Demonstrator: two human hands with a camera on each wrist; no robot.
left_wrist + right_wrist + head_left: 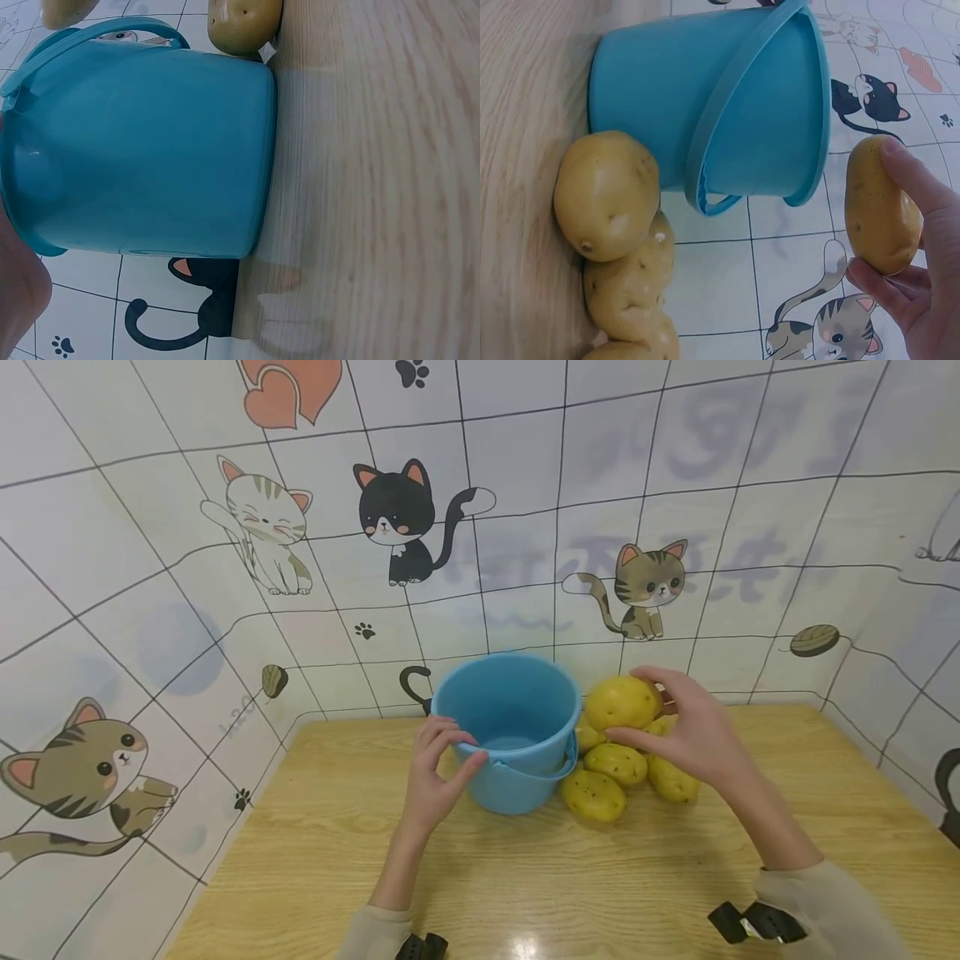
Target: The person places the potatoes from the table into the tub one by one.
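A blue bucket [517, 789] stands upright on the table, its handle hanging down on the right side. My left hand [435, 777] grips the near-left rim, fingers over the edge and thumb on the outside. Beside the bucket's right rim, my right hand [697, 731] holds a yellow potato [621, 703] between thumb and fingers. In the right wrist view this potato [877, 210] is raised off the table, apart from the bucket. Below it, several potatoes [594, 796] lie piled against the bucket's right side. Only bare blue wall and floor show inside the bucket.
The wooden table [330, 843] runs up to a tiled-pattern wall [510, 585] with printed cats at the back. More wall [97, 635] rises along the left, and another stretch along the right. Black straps [757, 922] sit on both sleeves.
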